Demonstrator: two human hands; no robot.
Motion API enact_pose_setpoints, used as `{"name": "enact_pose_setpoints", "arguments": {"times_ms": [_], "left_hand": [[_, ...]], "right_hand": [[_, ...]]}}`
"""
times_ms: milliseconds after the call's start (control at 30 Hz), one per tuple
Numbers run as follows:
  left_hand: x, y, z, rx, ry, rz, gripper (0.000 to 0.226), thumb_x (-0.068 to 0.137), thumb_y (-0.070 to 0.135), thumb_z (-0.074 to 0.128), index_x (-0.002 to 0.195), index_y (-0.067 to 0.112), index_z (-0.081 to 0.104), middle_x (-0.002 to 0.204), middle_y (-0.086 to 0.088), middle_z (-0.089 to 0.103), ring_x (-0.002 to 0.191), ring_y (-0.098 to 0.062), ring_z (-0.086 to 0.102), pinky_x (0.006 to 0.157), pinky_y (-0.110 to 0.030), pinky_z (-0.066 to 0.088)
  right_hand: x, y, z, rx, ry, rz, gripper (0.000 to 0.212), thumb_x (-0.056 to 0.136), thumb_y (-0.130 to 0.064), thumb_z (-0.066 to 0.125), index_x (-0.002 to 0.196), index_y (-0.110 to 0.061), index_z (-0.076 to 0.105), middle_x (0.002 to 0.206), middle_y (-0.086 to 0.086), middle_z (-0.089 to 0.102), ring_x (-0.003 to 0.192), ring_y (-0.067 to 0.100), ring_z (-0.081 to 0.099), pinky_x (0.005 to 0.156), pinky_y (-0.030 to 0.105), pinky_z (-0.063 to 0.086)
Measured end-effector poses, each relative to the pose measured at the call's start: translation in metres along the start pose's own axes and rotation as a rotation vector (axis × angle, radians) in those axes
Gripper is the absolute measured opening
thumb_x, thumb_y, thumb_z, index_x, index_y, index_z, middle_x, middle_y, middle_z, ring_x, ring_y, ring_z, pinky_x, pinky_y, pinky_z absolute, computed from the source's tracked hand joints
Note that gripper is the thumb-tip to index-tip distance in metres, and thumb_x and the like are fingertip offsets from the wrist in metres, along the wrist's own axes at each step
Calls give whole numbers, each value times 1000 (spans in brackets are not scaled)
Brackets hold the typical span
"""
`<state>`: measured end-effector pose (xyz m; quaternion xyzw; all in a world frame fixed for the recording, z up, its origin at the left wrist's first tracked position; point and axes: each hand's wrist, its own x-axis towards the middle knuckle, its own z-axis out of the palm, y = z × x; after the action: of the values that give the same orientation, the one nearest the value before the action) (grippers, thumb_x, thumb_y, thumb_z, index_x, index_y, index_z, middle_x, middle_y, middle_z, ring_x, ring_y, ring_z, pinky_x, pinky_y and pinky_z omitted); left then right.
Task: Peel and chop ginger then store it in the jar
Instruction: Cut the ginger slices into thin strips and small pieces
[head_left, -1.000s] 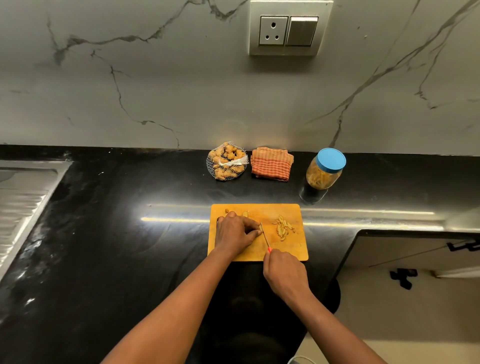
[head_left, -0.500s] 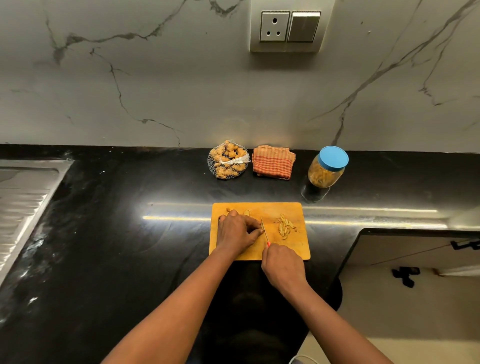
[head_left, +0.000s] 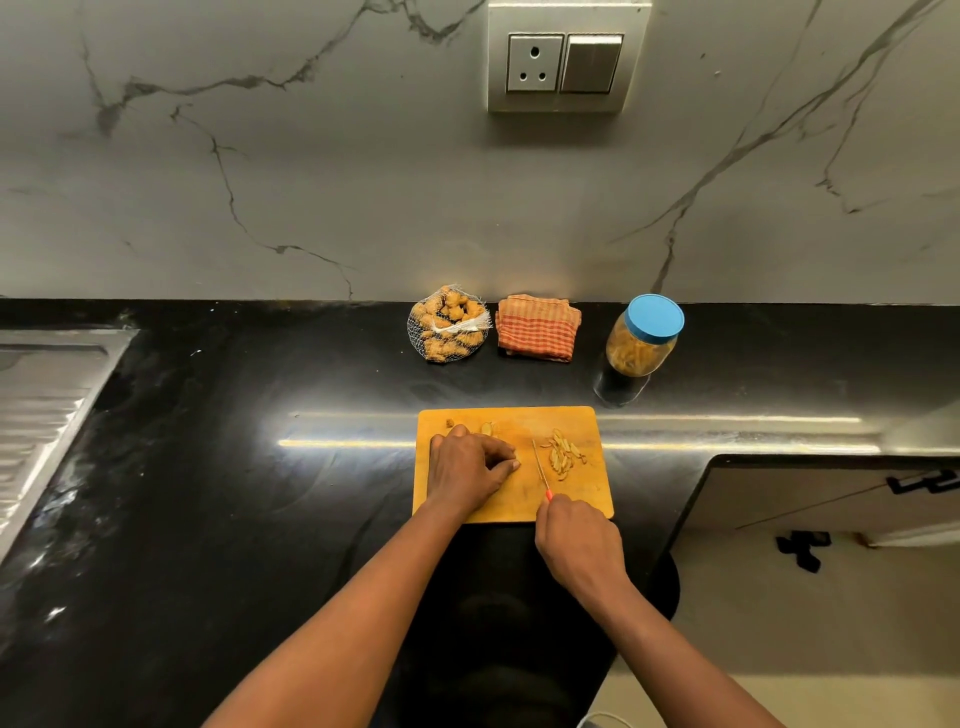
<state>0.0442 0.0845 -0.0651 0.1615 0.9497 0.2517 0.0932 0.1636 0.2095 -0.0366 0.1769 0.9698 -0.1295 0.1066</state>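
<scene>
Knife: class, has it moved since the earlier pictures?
Yes. Against the chopping board, the knife has shifted right, away from the left hand and toward the cut ginger slices.

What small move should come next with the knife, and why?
Probably slide the knife toward the left hand and slice the ginger it seems to pin, hidden under its fingers: the blade stands apart, between that hand and the cut slices.

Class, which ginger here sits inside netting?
The mesh bag of ginger, left of the folded cloth; the jar holds cut pieces, the board loose strips.
</scene>
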Motion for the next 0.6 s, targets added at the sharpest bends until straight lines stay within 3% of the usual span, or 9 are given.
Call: {"name": "enact_pose_setpoints", "arguments": {"times_ms": [600], "left_hand": [[-1, -1, 3, 0, -2, -3, 21, 82, 49, 70, 100, 39, 74, 103, 23, 70, 99, -8, 48, 89, -38, 37]], "right_hand": [[4, -11, 2, -12, -31, -80, 40, 106, -37, 30, 97, -15, 62, 87, 4, 67, 78, 22, 65, 56, 30, 39]]}}
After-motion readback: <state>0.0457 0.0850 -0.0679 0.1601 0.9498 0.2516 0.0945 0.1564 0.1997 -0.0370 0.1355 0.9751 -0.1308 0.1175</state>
